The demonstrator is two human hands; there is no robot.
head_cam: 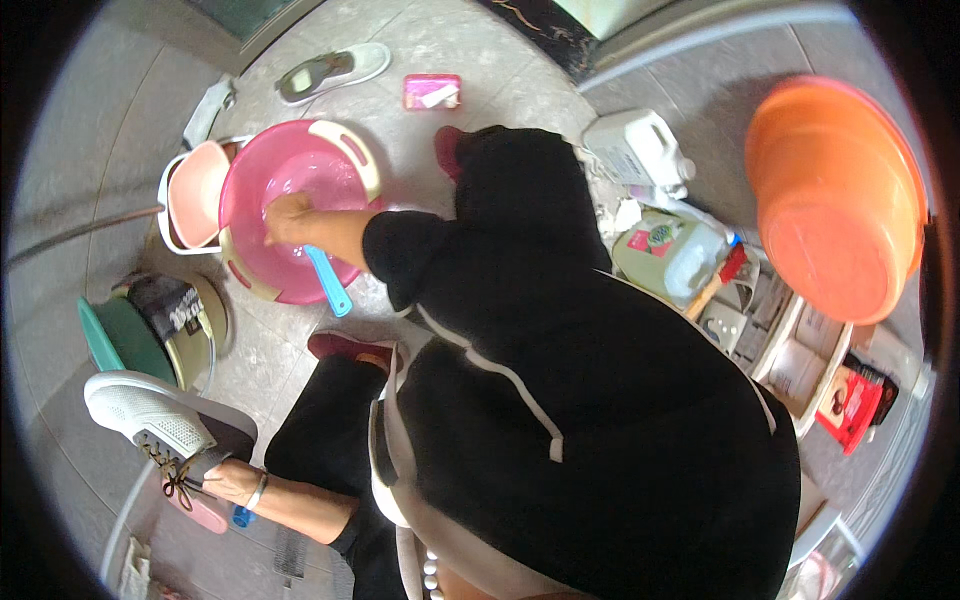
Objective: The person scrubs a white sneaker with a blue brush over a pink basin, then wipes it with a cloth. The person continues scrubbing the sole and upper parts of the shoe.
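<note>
My left hand [232, 481] holds a white and dark-grey lace-up sneaker [161, 420] by its heel end, out at the lower left. Brown laces are tied in a bow on it. My right hand [287, 217] reaches down inside a pink plastic basin [251, 161] with cream handles and some water. Its fingers are mostly hidden from above. A blue brush-like handle [330, 285] comes out from beneath that wrist and crosses the basin's rim; whether the hand grips it is unclear.
A matching sneaker [330, 71] and a pink soap box [432, 92] lie on the tiled floor. A green and beige bucket [199, 352] stands beside the basin. White jug [637, 154], large clear bottle [667, 255], red-bristled brush [724, 274] and orange basins [832, 202] are at the right.
</note>
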